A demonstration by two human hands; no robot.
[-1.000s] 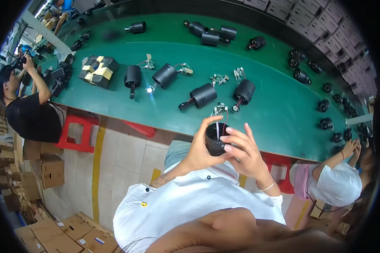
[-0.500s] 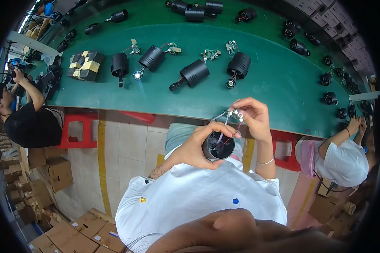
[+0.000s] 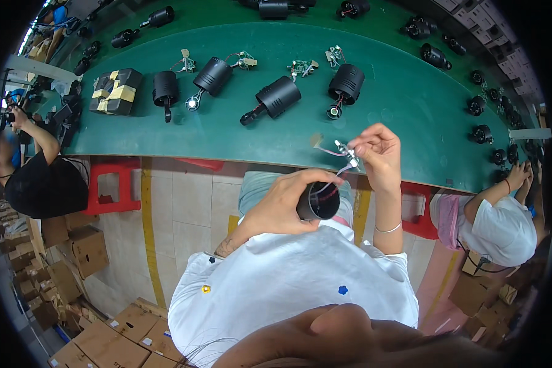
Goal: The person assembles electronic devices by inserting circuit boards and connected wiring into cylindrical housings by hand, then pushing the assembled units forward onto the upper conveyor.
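Observation:
My left hand (image 3: pixel 275 203) is wrapped round a black cylindrical housing (image 3: pixel 309 210), its open end facing up, at the table's near edge. Pale and red wires run out of the housing's mouth. They lead to a small circuit board (image 3: pixel 348 152) with white connectors, pinched between the thumb and fingers of my right hand (image 3: pixel 380 153). A small tan piece (image 3: pixel 316 141) dangles on a pale wire left of the board. Beyond my hands lie black housings with boards wired to them, among them one ribbed housing (image 3: pixel 278 97) and another (image 3: pixel 346 84).
On the green table (image 3: pixel 227 138), a black block with yellow tape (image 3: pixel 115 92) stands at the left. More black housings (image 3: pixel 435 55) lie on the far strip. People work at both sides, near red stools (image 3: pixel 113 190). Cardboard boxes (image 3: pixel 92 251) are stacked at lower left.
My right hand has drawn the circuit board up and slightly right, away from the housing, and the wires stretch further out. The housing stays in my left hand, shifted little.

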